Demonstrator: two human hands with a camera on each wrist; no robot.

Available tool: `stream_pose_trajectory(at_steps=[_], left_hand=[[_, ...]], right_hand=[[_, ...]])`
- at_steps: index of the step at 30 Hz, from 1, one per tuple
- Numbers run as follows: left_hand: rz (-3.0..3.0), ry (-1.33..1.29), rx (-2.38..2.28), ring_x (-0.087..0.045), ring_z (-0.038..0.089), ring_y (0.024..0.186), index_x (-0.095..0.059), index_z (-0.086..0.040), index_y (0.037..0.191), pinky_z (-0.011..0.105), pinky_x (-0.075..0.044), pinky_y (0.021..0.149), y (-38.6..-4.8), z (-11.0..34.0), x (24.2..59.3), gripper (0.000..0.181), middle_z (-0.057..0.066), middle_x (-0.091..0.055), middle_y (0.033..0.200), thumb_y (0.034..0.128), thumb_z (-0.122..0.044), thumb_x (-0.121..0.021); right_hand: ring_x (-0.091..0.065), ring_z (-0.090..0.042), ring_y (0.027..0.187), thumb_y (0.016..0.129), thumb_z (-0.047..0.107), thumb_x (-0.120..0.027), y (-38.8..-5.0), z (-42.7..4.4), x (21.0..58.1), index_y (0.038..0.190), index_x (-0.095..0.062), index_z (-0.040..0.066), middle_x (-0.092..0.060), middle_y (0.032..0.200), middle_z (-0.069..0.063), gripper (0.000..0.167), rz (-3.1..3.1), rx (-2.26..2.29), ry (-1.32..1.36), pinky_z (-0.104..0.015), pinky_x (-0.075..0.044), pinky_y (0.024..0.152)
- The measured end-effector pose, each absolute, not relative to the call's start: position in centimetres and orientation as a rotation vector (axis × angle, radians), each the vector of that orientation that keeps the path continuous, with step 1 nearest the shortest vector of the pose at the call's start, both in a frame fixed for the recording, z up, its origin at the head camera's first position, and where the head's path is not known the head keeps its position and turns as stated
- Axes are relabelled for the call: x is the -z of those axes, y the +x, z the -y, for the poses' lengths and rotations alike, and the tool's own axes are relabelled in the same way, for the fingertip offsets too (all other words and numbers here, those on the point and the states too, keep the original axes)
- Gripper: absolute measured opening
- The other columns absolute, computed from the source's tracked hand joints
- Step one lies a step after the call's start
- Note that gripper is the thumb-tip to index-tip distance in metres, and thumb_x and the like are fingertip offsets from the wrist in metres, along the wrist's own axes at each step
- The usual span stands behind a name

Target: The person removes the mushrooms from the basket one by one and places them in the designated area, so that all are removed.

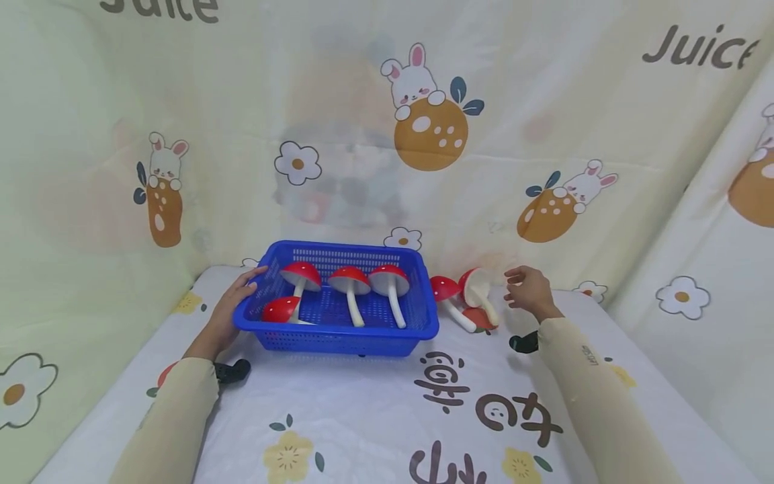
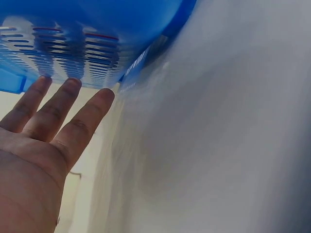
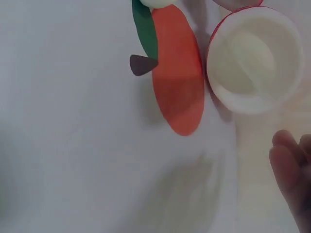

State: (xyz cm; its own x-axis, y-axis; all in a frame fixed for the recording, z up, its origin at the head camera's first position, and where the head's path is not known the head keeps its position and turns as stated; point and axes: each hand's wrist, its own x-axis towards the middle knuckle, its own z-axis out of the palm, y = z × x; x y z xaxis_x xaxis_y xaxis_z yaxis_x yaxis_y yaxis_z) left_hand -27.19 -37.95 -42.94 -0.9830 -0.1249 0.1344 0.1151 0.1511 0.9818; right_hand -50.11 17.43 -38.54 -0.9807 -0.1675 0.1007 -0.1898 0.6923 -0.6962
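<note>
A blue plastic basket (image 1: 338, 341) with slotted walls stands on the table, holding several toy mushrooms (image 1: 347, 273) with red caps and pale stems. My left hand (image 1: 228, 309) is at the basket's left end. In the left wrist view its fingers (image 2: 80, 128) lie straight along the slotted wall. Just right of the basket are two more mushrooms, one with its stem toward the front (image 1: 446, 289), the other with its hollow pale underside (image 1: 478, 286) showing. Beside that one hovers my right hand (image 1: 529, 290), fingers loosely bent, holding nothing; only its fingertips appear in the right wrist view.
A white printed cloth (image 1: 338, 410) covers the table. Behind it hangs a pale curtain (image 1: 351, 121) with rabbits and flowers. Dark straps (image 1: 525, 343) show at both wrists.
</note>
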Motion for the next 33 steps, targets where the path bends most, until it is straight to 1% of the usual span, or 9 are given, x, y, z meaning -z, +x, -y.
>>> stream_pose_trajectory(at_steps=[6, 11, 14, 16, 20, 24, 26, 28, 33], left_hand=[[2.242, 0.011, 1.931, -0.016, 0.045, 0.15, -0.023, -0.031, 0.156, 0.063, -0.029, 0.113, -26.9, 38.3, 43.0, 0.055, 0.01, -0.006, 0.167, 0.1046, -0.045, -0.034], [2.253, 0.014, 1.916, -0.015, 0.046, 0.15, -0.022, -0.031, 0.157, 0.063, -0.029, 0.113, -26.6, 38.5, 42.9, 0.055, 0.01, -0.005, 0.167, 0.1048, -0.046, -0.033], [2.252, 0.014, 1.915, -0.014, 0.046, 0.15, -0.022, -0.031, 0.157, 0.063, -0.028, 0.113, -26.5, 38.5, 42.8, 0.056, 0.01, -0.004, 0.167, 0.1044, -0.047, -0.033], [2.254, 0.015, 1.911, -0.014, 0.047, 0.15, -0.021, -0.031, 0.157, 0.064, -0.028, 0.113, -26.4, 38.5, 42.8, 0.056, 0.011, -0.004, 0.167, 0.1044, -0.047, -0.032], [2.238, 0.023, 1.932, -0.014, 0.046, 0.15, -0.022, -0.031, 0.157, 0.063, -0.028, 0.113, -26.3, 38.4, 42.7, 0.055, 0.011, -0.004, 0.167, 0.1049, -0.045, -0.032], [2.223, 0.013, 1.969, -0.015, 0.046, 0.15, -0.022, -0.031, 0.157, 0.062, -0.028, 0.114, -26.4, 38.1, 42.8, 0.054, 0.011, -0.005, 0.167, 0.1054, -0.042, -0.032], [2.229, 0.003, 1.965, -0.015, 0.046, 0.15, -0.022, -0.03, 0.157, 0.062, -0.028, 0.114, -26.6, 38.0, 42.8, 0.054, 0.011, -0.005, 0.167, 0.1054, -0.042, -0.032], [2.237, 0.0, 1.949, -0.015, 0.046, 0.15, -0.022, -0.03, 0.157, 0.063, -0.029, 0.113, -26.7, 37.9, 42.8, 0.054, 0.011, -0.006, 0.167, 0.1051, -0.043, -0.033], [2.232, 0.007, 1.937, -0.017, 0.045, 0.15, -0.023, -0.031, 0.156, 0.062, -0.029, 0.113, -27.0, 37.8, 42.8, 0.055, 0.01, -0.007, 0.167, 0.1046, -0.045, -0.033]], right_hand=[[-0.073, -0.026, 0.081, 0.098, 0.011, -0.05, -49.8, -17.2, 37.9, 0.124, -0.057, -0.002, -0.06, 0.123, -0.028, 0.03, 2.846, -1.086, 0.304, -0.034, -0.062, 0.065], [-0.068, -0.021, 0.069, 0.098, 0.018, -0.05, -49.8, -16.3, 37.2, 0.119, -0.062, 0.002, -0.066, 0.112, -0.022, 0.029, 2.777, -0.947, 0.333, -0.029, -0.059, 0.056], [-0.064, -0.019, 0.063, 0.098, 0.019, -0.051, -49.5, -15.0, 36.5, 0.116, -0.063, 0.004, -0.066, 0.11, -0.02, 0.027, 2.759, -0.887, 0.404, -0.027, -0.056, 0.053], [-0.062, -0.02, 0.061, 0.097, 0.02, -0.054, -49.2, -13.9, 36.1, 0.116, -0.064, 0.005, -0.066, 0.109, -0.02, 0.026, 2.765, -0.862, 0.479, -0.027, -0.055, 0.052], [-0.062, -0.022, 0.064, 0.096, 0.02, -0.058, -48.8, -11.9, 35.5, 0.116, -0.065, 0.006, -0.066, 0.108, -0.019, 0.026, 2.813, -0.79, 0.627, -0.027, -0.056, 0.055], [-0.063, -0.025, 0.079, 0.096, 0.023, -0.06, -48.3, -10.5, 34.9, 0.115, -0.068, 0.007, -0.068, 0.108, -0.016, 0.026, 2.817, -0.723, 0.687, -0.028, -0.056, 0.06], [-0.063, -0.027, 0.082, 0.096, 0.025, -0.06, -47.9, -9.7, 34.2, 0.114, -0.069, 0.008, -0.069, 0.107, -0.015, 0.026, 2.788, -0.738, 0.702, -0.029, -0.056, 0.061], [-0.062, -0.026, 0.082, 0.096, 0.026, -0.059, -47.6, -8.5, 33.2, 0.113, -0.069, 0.008, -0.069, 0.106, -0.014, 0.027, 2.749, -0.756, 0.733, -0.029, -0.054, 0.06], [-0.061, -0.022, 0.068, 0.096, 0.025, -0.06, -46.5, -4.4, 30.0, 0.112, -0.07, 0.009, -0.069, 0.103, -0.013, 0.025, 2.68, -0.822, 0.836, -0.027, -0.053, 0.055]])
